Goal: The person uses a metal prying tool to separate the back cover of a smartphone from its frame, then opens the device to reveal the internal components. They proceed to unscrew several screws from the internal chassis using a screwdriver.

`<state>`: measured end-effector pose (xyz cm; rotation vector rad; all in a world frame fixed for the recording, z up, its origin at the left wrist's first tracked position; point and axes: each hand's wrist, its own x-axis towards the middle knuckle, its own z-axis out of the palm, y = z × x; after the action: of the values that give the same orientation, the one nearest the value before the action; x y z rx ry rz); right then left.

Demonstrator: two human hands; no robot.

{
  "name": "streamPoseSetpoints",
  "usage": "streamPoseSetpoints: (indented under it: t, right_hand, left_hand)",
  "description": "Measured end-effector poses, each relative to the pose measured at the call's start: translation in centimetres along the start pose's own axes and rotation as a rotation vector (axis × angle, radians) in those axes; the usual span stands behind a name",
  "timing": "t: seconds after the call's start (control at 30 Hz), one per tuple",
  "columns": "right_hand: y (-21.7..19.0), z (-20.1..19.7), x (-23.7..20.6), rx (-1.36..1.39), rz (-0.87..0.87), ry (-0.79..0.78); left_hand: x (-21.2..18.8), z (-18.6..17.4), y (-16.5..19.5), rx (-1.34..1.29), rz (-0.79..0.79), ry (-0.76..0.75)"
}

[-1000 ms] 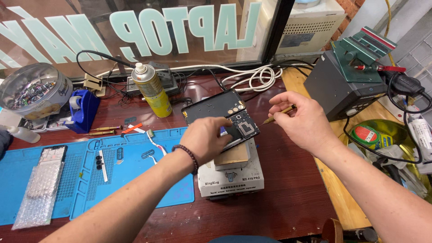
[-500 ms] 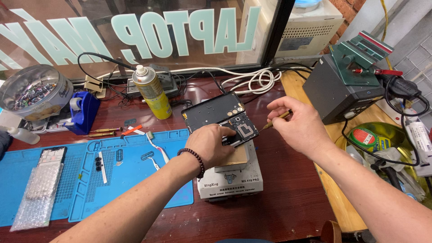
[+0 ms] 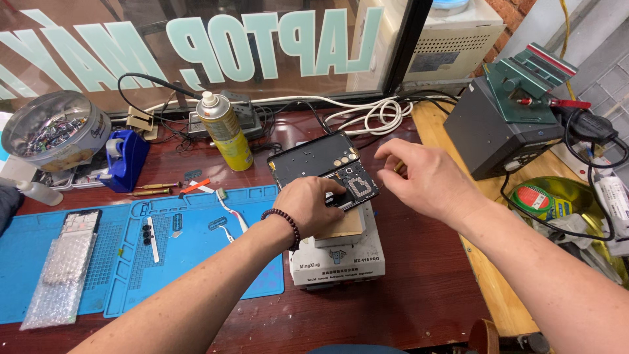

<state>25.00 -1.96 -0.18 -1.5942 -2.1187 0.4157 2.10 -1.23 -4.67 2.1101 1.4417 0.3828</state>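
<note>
Left hand: I'm pinning one opened black phone on one white heating box, fingers clamped.
Right hand: I'm hovering beside it, grip unclear.
Around: one yellow spray can, one blue silicone mat.

The left hand hides the opened phone's near edge; the right hand conceals its tool.
</note>
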Motion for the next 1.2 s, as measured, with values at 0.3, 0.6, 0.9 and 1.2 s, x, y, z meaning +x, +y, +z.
streamPoseSetpoints:
  t: [0.3,0.6,0.9,1.2]
  right_hand:
    - [0.0,-0.1,1.2,0.007,-0.078,-0.011]
    - [-1.0,0.4,1.4,0.035,-0.070,-0.046]
    - [-0.4,0.5,1.2,0.029,-0.006,0.015]
    - [0.1,0.6,1.5,0.135,-0.040,-0.017]
  left_hand:
    - [0.0,0.4,-0.2,-0.025,0.005,0.019]
    - [0.1,0.2,0.0,0.002,-0.045,-0.020]
    - [-0.1,0.3,0.0,-0.012,0.004,0.016]
    - [-0.1,0.4,-0.1,-0.022,-0.034,0.002]
